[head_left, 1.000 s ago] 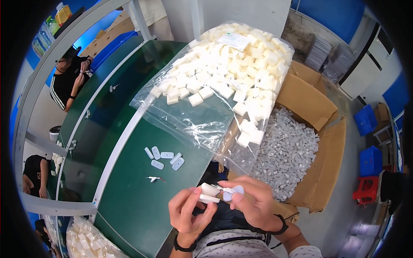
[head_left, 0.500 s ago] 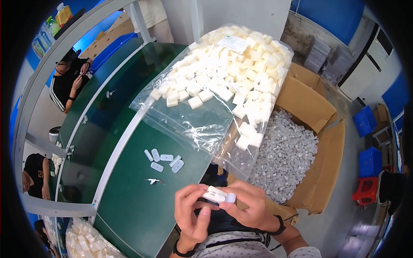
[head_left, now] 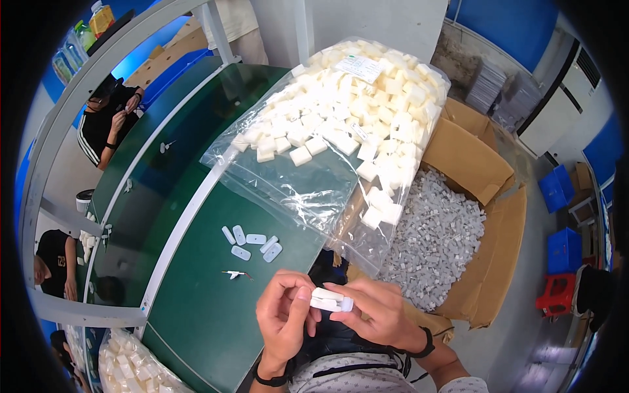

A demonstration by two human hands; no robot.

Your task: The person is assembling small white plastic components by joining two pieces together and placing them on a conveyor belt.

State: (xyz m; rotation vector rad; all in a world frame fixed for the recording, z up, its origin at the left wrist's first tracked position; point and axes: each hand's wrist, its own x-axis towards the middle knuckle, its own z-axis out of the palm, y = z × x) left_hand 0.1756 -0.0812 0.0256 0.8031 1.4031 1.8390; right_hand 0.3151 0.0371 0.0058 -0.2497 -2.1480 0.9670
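Observation:
Between my two hands, over my lap, is a small white plastic casing (head_left: 324, 296) with a pale grey cap (head_left: 347, 304) at its right end. A lengthwise gap shows along the white part. My left hand (head_left: 283, 314) is closed on the left end, thumb and fingertips pinching it. With its fingers along the top and the cap end, my right hand (head_left: 380, 311) grips the other side. Ahead of my left hand, several pale grey oblong caps (head_left: 256, 240) lie on the green table (head_left: 196, 295). Nearer lies a small white part with thin wires (head_left: 234, 275).
A large clear bag of white blocks (head_left: 341, 124) covers the table's far right. Beside it stands an open cardboard box (head_left: 501, 255) full of small grey pieces. Metal frame bars (head_left: 98, 317) edge the left. Two people (head_left: 108, 124) sit beyond the conveyor; another bag (head_left: 131, 367) is lower left.
My left hand has shifted slightly left, and its thumb has come up against the casing's end. The grey cap now appears turned more edge-on at the right end. The table pieces stay put.

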